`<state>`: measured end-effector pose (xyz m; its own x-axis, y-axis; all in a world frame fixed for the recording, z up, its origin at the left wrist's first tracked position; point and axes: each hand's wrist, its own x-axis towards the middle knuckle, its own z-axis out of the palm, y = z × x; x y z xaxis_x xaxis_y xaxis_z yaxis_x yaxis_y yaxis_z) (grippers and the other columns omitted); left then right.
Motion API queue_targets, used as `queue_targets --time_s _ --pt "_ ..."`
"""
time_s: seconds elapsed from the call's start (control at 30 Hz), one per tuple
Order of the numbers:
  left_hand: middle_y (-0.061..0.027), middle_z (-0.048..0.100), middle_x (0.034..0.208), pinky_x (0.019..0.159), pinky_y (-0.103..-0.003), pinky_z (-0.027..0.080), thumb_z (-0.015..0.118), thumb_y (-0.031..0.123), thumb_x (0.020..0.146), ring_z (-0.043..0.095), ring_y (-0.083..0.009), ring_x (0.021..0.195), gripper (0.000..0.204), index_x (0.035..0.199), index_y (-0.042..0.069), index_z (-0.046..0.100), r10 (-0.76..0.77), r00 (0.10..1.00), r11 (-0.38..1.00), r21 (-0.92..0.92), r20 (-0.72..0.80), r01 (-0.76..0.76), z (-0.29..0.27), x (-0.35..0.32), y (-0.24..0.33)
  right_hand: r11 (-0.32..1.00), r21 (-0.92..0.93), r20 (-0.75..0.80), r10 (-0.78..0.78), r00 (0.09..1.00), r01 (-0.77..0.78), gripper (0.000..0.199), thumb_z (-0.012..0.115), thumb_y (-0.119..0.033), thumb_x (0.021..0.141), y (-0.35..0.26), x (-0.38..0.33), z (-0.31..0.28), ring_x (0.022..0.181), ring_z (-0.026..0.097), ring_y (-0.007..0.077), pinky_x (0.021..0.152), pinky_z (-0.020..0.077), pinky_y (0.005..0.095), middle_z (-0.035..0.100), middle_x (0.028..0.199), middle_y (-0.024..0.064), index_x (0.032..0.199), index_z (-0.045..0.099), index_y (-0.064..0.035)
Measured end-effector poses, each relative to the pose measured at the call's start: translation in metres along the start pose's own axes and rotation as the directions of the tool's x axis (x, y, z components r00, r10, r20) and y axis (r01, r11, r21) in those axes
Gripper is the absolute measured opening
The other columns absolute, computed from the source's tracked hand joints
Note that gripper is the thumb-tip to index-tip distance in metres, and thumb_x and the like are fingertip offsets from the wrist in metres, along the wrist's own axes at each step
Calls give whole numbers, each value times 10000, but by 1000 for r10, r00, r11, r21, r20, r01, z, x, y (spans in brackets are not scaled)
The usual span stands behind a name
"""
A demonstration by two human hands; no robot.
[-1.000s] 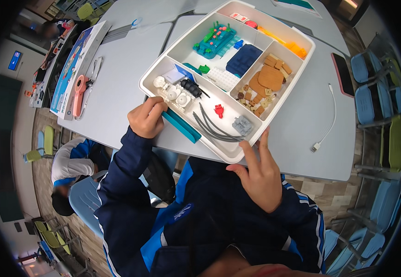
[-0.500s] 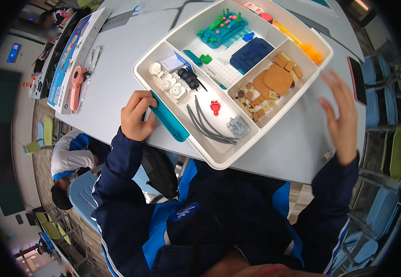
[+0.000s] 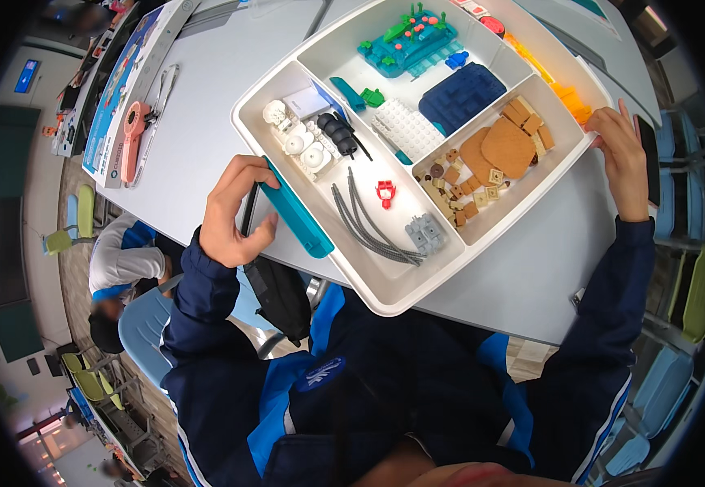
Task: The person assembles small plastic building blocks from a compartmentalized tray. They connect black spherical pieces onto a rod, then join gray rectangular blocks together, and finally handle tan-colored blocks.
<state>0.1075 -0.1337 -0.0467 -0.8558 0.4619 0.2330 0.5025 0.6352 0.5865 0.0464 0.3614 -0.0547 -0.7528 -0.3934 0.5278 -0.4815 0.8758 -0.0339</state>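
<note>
A large white divided tray (image 3: pixel 389 309) with toy building bricks spans the space between my hands, turned at an angle over the grey table. My left hand (image 3: pixel 237 213) curls its fingers over the upper end of the teal handle (image 3: pixel 297 217) on the tray's left side, the thumb below. At the far right corner, my right hand (image 3: pixel 622 154) has its fingers bent round the tray rim. Grey flexible tubes (image 3: pixel 360 223), a red piece (image 3: pixel 385 194) and grey connectors (image 3: pixel 425 234) lie in the near compartment. Tan and brown bricks (image 3: pixel 508 148) fill the right one.
A white and blue box (image 3: pixel 129 89) carries a pink handheld device (image 3: pixel 132 134) beside it at the left. A dark phone (image 3: pixel 648 158) lies by my right hand. Behind the table's left edge a person (image 3: pixel 129 260) bends over near a blue chair (image 3: pixel 148 333).
My right hand has moved from free air beside the tray up to its right corner and closed on it. The tray has shifted slightly right and toward me.
</note>
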Motion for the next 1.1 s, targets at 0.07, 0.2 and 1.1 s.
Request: queue_targets --time_s 0.07,0.2,1.1 --pt "-159 541 1014 849 -303 442 682 75 644 567 -277 922 304 918 -4 577 1 1000 1000 -30 0 -1 -2 2 0 1000 6 -17 -17 1000 17 216 597 117 706 0 0 1 902 616 243 1094 375 451 600 869 96 874 581 -18" --pt "-127 573 913 796 -282 449 713 89 752 581 -236 842 174 828 -12 593 -109 984 994 9 -138 112 9 4 5 993 46 -57 -107 993 109 219 596 139 690 4 2 0 904 614 266 1077 398 433 593 868 123 862 583 4" --pt "-97 658 809 889 -381 456 723 202 796 637 -246 772 186 870 39 675 400 907 692 604 134 -394 0 174 18 998 -4 182 -58 982 60 270 798 -150 650 -126 -105 -90 778 649 285 653 558 335 639 769 121 861 696 -16"
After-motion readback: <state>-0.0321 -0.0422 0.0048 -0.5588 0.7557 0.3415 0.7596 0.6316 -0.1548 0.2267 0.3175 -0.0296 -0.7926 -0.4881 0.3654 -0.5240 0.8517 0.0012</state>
